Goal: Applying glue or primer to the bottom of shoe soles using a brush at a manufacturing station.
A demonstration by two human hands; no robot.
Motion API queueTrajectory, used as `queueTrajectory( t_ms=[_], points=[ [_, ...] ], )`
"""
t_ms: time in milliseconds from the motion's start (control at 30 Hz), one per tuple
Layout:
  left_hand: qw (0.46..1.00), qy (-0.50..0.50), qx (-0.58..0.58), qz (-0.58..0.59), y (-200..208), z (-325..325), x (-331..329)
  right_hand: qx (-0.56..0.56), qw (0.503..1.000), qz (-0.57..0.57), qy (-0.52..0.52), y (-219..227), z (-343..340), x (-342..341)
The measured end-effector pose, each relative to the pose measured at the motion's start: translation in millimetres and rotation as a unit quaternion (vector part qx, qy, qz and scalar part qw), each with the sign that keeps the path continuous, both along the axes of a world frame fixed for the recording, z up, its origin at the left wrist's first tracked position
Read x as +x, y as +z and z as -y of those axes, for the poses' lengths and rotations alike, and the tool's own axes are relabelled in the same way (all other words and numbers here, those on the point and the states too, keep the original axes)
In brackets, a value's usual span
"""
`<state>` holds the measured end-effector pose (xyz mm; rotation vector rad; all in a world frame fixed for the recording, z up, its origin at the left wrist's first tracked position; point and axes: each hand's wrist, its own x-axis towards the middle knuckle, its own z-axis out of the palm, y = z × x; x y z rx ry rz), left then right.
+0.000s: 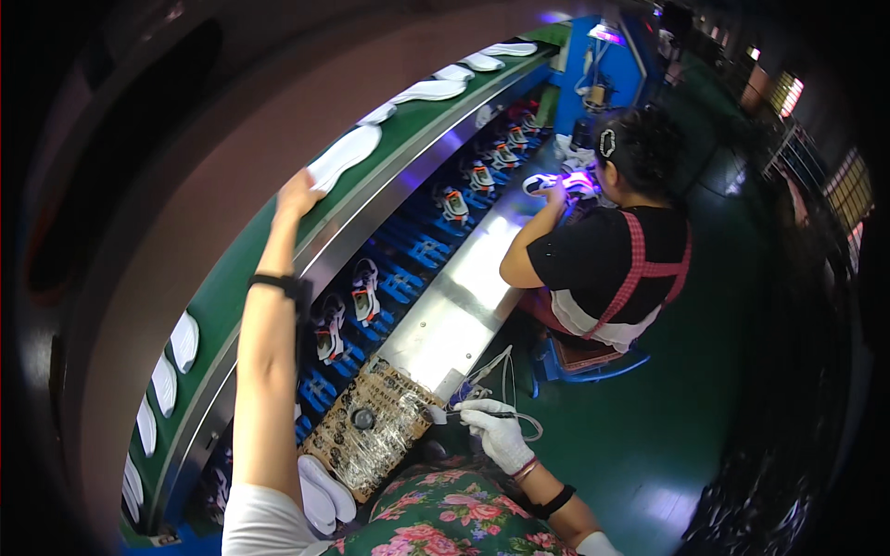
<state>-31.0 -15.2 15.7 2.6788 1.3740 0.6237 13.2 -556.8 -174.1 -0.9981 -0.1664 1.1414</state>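
My bare left hand (298, 195) reaches out to the green conveyor belt (243, 269), its fingers closed on the near end of a white shoe sole (348, 156). My right hand (499, 435), in a white knit glove, is closed around a thin dark-handled tool with a pale flat tip, like a brush (439, 414). The tip is at the edge of a board wrapped in clear film and brown tape (375, 422). A round black lid or knob (362, 419) is on that board. Two white soles (323, 491) lie beside it, close to my body.
More white soles (184, 341) lie along the belt. Beneath it, a lower line of blue racks (399, 284) carries several shoe uppers (365, 289). A metal ledge (454, 320) runs ahead. A co-worker (612, 246) sits on a blue stool (593, 366), holding a shoe under purple light.
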Motion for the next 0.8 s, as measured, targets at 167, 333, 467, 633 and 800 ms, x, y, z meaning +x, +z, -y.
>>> queueTrajectory(
  t_ms=[167, 333, 467, 633, 800],
  points=[
    [0.893, -0.061, -0.191, 0.404, -22.7, 57.2, -56.4, 0.016, 1.000, 0.003, 0.012, -0.9, -19.4, 11.0],
    [0.935, 0.066, 0.091, 0.335, -58.7, 135.5, -226.1, 0.056, 0.994, -0.027, 0.085, 15.6, -41.2, 8.8],
    [0.876, 0.100, -0.038, 0.470, -57.4, 267.4, -237.1, 0.092, 0.991, -0.014, 0.095, 42.4, -44.9, 6.3],
    [0.722, 0.112, -0.307, 0.610, -101.6, 317.1, -238.1, 0.133, 0.982, -0.027, 0.129, 71.3, -61.1, -1.0],
    [0.559, 0.071, -0.488, 0.666, -153.4, 335.7, -248.7, 0.156, 0.972, -0.026, 0.173, 112.9, -63.9, -7.3]
  ],
)
